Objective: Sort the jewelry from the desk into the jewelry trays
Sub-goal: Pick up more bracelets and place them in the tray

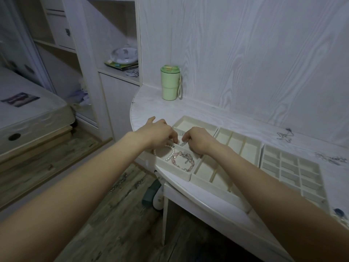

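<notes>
- Three cream jewelry trays lay side by side on the white desk, running from the near left edge toward the right.
- Both hands met over the leftmost tray: the left hand and right hand each pinched one end of a small pale beaded piece between curled fingertips, just above the tray's divider.
- Two items already sat in that tray's near compartment: a white pearl bracelet and a pink beaded bracelet, touching each other.
- Remaining, as judged: silver chains at the far right of the desk and more silver pieces nearer the right edge lay unsorted; the middle and right trays appeared unfilled.
- A green lidded tumbler stood far back against the wall.
- Progress: early, with most compartments unused.
</notes>
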A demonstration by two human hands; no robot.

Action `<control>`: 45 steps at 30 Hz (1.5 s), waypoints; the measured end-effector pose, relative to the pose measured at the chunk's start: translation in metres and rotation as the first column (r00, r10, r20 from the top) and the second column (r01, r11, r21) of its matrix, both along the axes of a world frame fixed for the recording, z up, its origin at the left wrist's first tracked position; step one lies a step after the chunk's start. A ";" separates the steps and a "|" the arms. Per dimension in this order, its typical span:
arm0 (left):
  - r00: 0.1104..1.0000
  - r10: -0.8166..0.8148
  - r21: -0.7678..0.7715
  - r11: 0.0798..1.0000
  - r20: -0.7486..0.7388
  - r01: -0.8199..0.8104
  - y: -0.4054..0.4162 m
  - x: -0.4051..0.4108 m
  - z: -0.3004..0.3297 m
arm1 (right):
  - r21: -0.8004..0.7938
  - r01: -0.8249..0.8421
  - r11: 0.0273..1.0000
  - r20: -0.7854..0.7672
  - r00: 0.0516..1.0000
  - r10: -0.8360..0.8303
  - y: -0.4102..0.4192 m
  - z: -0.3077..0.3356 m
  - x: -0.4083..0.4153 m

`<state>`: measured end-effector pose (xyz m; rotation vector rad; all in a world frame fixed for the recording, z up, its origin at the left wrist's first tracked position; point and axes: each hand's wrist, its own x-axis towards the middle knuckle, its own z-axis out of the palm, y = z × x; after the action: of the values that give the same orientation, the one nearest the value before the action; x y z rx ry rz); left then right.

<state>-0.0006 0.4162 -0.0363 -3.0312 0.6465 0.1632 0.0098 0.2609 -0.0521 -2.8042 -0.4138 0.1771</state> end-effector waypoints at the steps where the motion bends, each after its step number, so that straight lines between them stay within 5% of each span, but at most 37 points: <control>1: 1.000 0.008 -0.010 1.000 -0.004 -0.008 0.000 -0.001 0.001 | 0.000 0.002 1.000 -0.003 1.000 -0.002 0.000 0.000 0.000; 35: 0.991 0.048 0.153 0.986 0.122 -0.067 -0.017 -0.011 -0.001 | 0.007 0.046 0.999 -0.036 0.998 -0.046 0.001 0.001 -0.010; 45: 0.991 0.035 -0.100 0.995 0.133 -0.022 -0.068 -0.020 0.021 | 0.143 0.151 0.978 0.068 0.984 -0.162 -0.077 0.036 -0.051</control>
<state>-0.0207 0.3483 -0.0150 -3.1120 0.6191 -0.0740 -0.0409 0.1835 -0.0166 -2.6989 -0.2115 0.0015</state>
